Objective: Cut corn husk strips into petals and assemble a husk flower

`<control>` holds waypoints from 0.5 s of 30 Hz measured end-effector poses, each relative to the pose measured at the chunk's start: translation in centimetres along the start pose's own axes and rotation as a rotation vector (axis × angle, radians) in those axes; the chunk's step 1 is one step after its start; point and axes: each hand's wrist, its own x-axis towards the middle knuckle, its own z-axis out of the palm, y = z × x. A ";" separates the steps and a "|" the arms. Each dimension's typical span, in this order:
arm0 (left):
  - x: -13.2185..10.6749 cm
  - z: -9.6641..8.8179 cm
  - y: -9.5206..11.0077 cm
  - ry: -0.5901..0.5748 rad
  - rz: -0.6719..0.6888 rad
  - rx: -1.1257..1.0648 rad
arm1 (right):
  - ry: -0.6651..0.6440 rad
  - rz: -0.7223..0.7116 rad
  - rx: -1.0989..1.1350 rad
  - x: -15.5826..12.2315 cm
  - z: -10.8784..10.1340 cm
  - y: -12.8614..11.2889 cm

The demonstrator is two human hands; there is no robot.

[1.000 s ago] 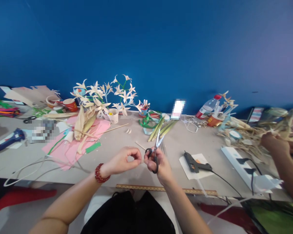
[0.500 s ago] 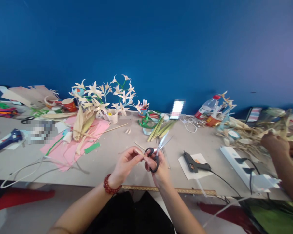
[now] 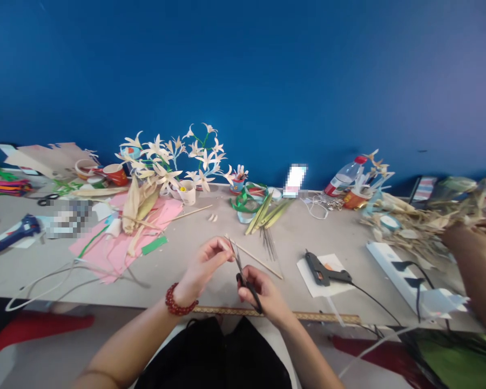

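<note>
My right hand (image 3: pixel 263 289) grips black-handled scissors (image 3: pixel 241 271), their blades pointing up and left toward my left fingertips. My left hand (image 3: pixel 204 265), with a red bead bracelet (image 3: pixel 175 302) on the wrist, pinches a small pale piece at the blade tips; the piece is too small to name. Both hands hover over the near edge of the grey table (image 3: pixel 194 254). A thin wooden stick (image 3: pixel 259 260) lies just beyond the hands.
A black glue gun (image 3: pixel 326 273) rests on paper to the right, beside a white power strip (image 3: pixel 400 275). Pale handmade flowers (image 3: pixel 174 156), pink paper (image 3: pixel 117 243), green ribbon (image 3: pixel 247 202), a bottle (image 3: pixel 344 175) and a blue glue gun (image 3: pixel 12 235) crowd the table. Another person's hand (image 3: pixel 465 243) handles dried husks at right.
The scissors swung from pointing up-right to pointing up-left, and my right hand dropped lower. My left hand rose slightly toward the blade tips.
</note>
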 end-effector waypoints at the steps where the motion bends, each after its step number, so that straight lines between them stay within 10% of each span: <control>1: 0.0 -0.1 0.0 -0.003 -0.002 0.004 | -0.001 0.005 -0.010 0.1 0.0 -0.1; 15: 0.1 -0.1 0.2 0.012 -0.033 -0.049 | 0.006 0.042 0.016 0.1 0.4 -0.4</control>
